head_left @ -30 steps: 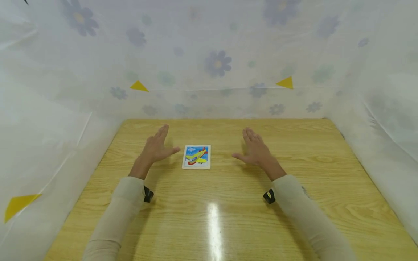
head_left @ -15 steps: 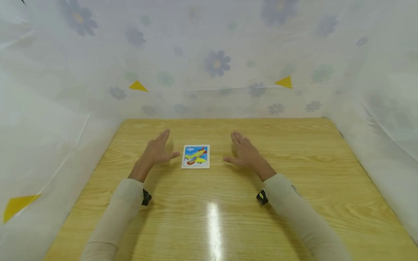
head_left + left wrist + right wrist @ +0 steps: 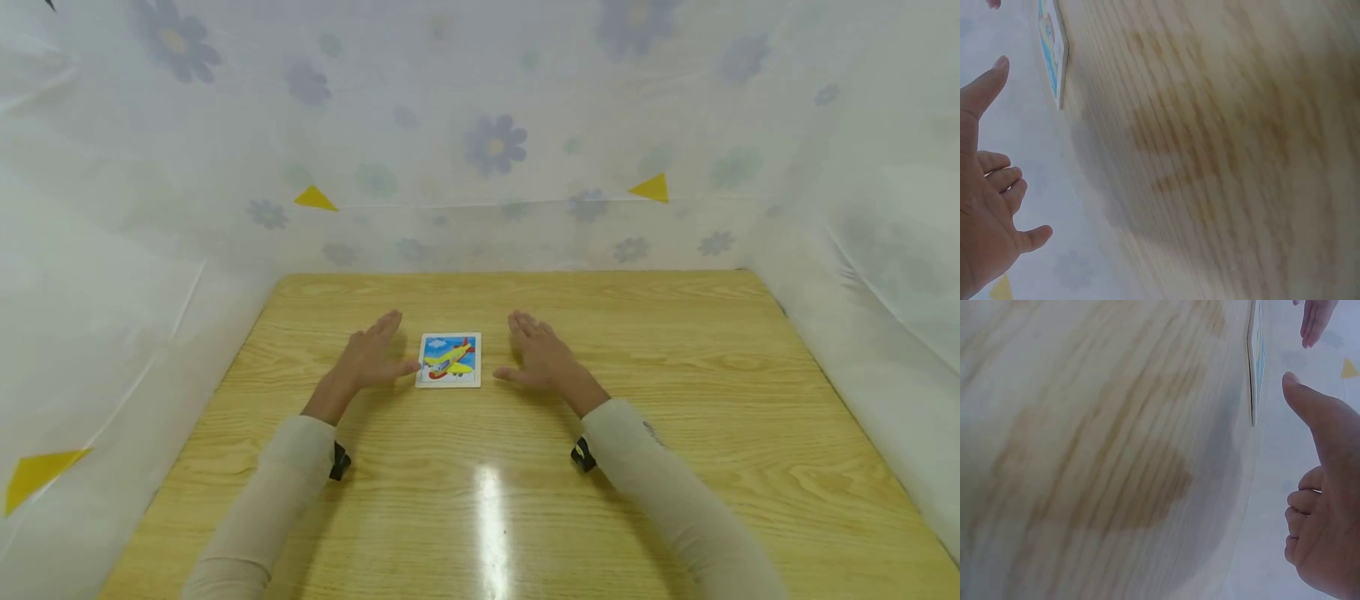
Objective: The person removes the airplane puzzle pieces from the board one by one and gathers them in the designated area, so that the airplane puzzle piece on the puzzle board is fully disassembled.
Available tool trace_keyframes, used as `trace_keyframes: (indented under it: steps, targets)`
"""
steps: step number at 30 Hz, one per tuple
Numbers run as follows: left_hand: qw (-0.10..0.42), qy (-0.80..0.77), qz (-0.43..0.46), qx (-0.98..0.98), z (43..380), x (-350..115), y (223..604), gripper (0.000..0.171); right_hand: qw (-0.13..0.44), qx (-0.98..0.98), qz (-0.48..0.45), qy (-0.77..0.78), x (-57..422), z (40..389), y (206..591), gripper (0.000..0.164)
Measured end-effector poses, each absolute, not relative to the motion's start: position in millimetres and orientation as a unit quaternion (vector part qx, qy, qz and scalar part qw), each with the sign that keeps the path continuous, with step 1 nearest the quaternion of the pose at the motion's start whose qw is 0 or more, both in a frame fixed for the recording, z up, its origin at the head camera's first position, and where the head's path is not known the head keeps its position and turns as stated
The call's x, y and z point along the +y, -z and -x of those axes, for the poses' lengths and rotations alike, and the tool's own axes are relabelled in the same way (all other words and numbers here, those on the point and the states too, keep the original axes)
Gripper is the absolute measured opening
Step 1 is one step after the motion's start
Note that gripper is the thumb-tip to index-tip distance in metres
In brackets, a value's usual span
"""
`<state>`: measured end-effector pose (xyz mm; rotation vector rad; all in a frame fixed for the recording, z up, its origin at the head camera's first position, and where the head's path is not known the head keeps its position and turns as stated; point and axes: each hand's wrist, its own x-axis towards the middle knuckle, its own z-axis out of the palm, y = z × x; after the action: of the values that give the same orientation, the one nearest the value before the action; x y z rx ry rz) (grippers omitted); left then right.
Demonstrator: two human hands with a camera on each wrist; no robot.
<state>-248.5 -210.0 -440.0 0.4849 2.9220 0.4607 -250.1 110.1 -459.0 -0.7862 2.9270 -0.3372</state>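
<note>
A thin square board [image 3: 450, 360] with a picture of a yellow and red airplane on blue lies flat on the wooden table. My left hand [image 3: 369, 354] hovers just left of it, fingers extended and thumb pointing toward the board. In the head view that thumb tip overlaps the board's left edge; the left wrist view shows a gap between thumb and board [image 3: 1055, 56]. On the other side, my right hand [image 3: 542, 358] is held with fingers extended, its thumb a short way from the board's right edge. Neither hand holds anything.
The wooden table [image 3: 637, 500] has a bright light reflection near its front. White sheeting [image 3: 450, 83] with flower prints surrounds the back and sides. Yellow triangles [image 3: 651, 188] are stuck on it. A black strap device [image 3: 582, 455] sits at each wrist.
My right hand has moved left toward the board. The left hand has shifted slightly right and nearer to me. The board has stayed in place on the table.
</note>
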Motion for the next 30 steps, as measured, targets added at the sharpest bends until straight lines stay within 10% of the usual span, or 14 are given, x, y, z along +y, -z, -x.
trace_keyframes:
  steps: [30]
  targets:
    - [0.092, -0.1, -0.207, 0.969, 242, -194, 457, 0.09, 0.092, 0.937, 0.32, 0.106, 70, 244, 461, 0.085]
